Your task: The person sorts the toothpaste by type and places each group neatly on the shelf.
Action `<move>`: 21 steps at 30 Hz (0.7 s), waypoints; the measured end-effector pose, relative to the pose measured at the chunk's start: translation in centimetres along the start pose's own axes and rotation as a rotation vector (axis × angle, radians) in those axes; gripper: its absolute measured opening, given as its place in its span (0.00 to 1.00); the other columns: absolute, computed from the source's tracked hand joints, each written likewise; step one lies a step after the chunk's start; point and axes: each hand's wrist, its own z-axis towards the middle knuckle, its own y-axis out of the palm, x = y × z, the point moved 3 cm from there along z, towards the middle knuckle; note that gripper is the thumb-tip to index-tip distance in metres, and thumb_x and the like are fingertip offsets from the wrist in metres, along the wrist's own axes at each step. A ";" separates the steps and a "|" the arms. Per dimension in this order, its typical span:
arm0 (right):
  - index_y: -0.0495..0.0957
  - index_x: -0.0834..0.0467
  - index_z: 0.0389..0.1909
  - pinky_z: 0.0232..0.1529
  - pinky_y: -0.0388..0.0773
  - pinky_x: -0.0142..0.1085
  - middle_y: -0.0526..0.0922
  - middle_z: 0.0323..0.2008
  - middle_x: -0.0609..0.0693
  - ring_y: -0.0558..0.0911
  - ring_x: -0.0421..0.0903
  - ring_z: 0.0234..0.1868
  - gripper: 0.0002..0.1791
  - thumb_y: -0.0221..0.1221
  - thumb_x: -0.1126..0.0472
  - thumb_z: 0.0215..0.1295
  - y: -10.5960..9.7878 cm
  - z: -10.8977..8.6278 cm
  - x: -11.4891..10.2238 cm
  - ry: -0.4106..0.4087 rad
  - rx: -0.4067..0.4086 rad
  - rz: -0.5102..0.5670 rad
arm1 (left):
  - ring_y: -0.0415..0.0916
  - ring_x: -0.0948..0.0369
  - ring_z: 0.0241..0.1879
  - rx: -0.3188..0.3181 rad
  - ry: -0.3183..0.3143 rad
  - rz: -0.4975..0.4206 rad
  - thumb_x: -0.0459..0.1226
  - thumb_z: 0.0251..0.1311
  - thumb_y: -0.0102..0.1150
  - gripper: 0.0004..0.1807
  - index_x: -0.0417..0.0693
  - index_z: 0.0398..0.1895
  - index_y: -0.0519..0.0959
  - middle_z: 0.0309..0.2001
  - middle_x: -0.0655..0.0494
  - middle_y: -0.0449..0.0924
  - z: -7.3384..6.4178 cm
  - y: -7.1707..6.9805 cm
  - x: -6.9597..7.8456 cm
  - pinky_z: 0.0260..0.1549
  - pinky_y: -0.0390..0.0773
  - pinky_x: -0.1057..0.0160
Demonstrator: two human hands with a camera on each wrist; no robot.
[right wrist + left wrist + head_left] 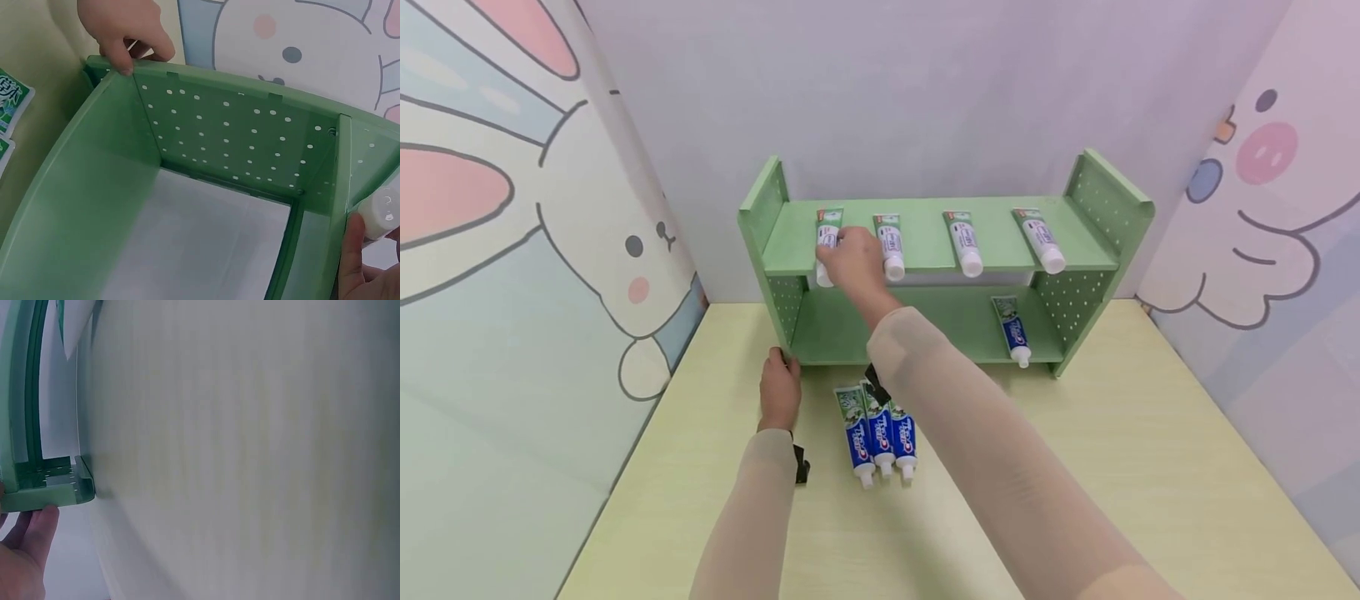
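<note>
Green two-tier shelf (925, 237): the left hand (780, 393) pinches its lower front-left corner. At its upper left end, the right hand (857, 262) pinches a white-and-green toothpaste tube (829, 235) jutting past the front edge. Three blue-and-green tubes (880, 429) lie on the pale yellow worktop (1060, 467) before it; rightward, three more white-and-green tubes (964, 242) line the top.

We list one pale wood-toned table (1150, 467), bearing a green two-tier shelf (1112, 208) and three blue-and-green tubes (880, 429) side by side. We count four green-and-white tubes (962, 242) along the upper tier (925, 237), one blue-labelled tube (1013, 329) below.
</note>
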 end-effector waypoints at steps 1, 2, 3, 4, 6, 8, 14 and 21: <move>0.73 0.58 0.64 0.28 0.77 0.29 0.80 0.51 0.52 0.80 0.40 0.34 0.26 0.61 0.53 0.68 0.0 0.1 0.0 -0.003 0.008 -0.001 | 0.72 0.45 0.42 -0.001 0.000 0.001 0.38 0.75 0.44 0.16 0.36 0.56 0.64 0.45 0.39 0.70 0.0 0.0 0.0 0.41 0.72 0.47; 0.73 0.58 0.64 0.29 0.77 0.29 0.80 0.53 0.52 0.80 0.40 0.35 0.26 0.61 0.53 0.68 0.0 0.1 0.0 -0.006 0.016 -0.003 | 0.72 0.45 0.42 -0.002 0.000 0.003 0.38 0.75 0.44 0.15 0.36 0.56 0.64 0.45 0.39 0.70 0.0 -0.1 0.0 0.41 0.72 0.47; 0.73 0.58 0.63 0.29 0.77 0.29 0.79 0.54 0.52 0.81 0.40 0.36 0.26 0.61 0.52 0.68 0.0 0.2 0.1 -0.008 0.021 -0.004 | 0.72 0.45 0.42 -0.003 -0.002 0.002 0.38 0.75 0.44 0.15 0.36 0.56 0.64 0.45 0.39 0.70 0.0 -0.1 0.0 0.41 0.72 0.47; 0.74 0.58 0.63 0.29 0.77 0.28 0.79 0.55 0.51 0.81 0.40 0.36 0.26 0.61 0.52 0.68 0.0 0.2 0.1 -0.008 0.030 -0.010 | 0.72 0.45 0.42 -0.003 -0.001 0.004 0.38 0.75 0.44 0.15 0.36 0.56 0.64 0.44 0.39 0.70 0.0 -0.1 0.0 0.40 0.72 0.47; 0.75 0.58 0.62 0.30 0.77 0.28 0.80 0.55 0.51 0.81 0.40 0.36 0.25 0.61 0.52 0.68 0.0 0.2 0.1 -0.009 0.043 -0.016 | 0.72 0.45 0.41 -0.002 0.001 0.008 0.38 0.75 0.44 0.15 0.36 0.56 0.64 0.44 0.39 0.70 0.1 -0.1 -0.1 0.40 0.72 0.47; 0.76 0.58 0.61 0.30 0.77 0.29 0.80 0.54 0.51 0.81 0.41 0.36 0.24 0.61 0.52 0.68 0.1 0.2 0.1 -0.011 0.045 -0.013 | 0.72 0.45 0.41 0.003 0.003 0.012 0.38 0.75 0.44 0.15 0.36 0.56 0.64 0.44 0.39 0.70 0.1 0.0 -0.2 0.40 0.72 0.47; 0.77 0.59 0.59 0.30 0.77 0.29 0.81 0.51 0.51 0.80 0.40 0.35 0.23 0.61 0.51 0.68 0.1 0.3 0.4 -0.010 0.048 0.010 | 0.72 0.44 0.42 0.009 0.009 0.010 0.37 0.75 0.44 0.15 0.35 0.56 0.64 0.44 0.38 0.70 -0.1 0.1 0.0 0.41 0.72 0.46; 0.82 0.58 0.48 0.24 0.75 0.30 0.81 0.34 0.48 0.79 0.40 0.26 0.16 0.60 0.50 0.69 0.2 0.5 0.6 -0.014 0.045 0.013 | 0.72 0.44 0.41 0.015 0.013 -0.008 0.37 0.75 0.44 0.15 0.35 0.55 0.65 0.44 0.38 0.71 -0.2 0.1 0.3 0.40 0.72 0.47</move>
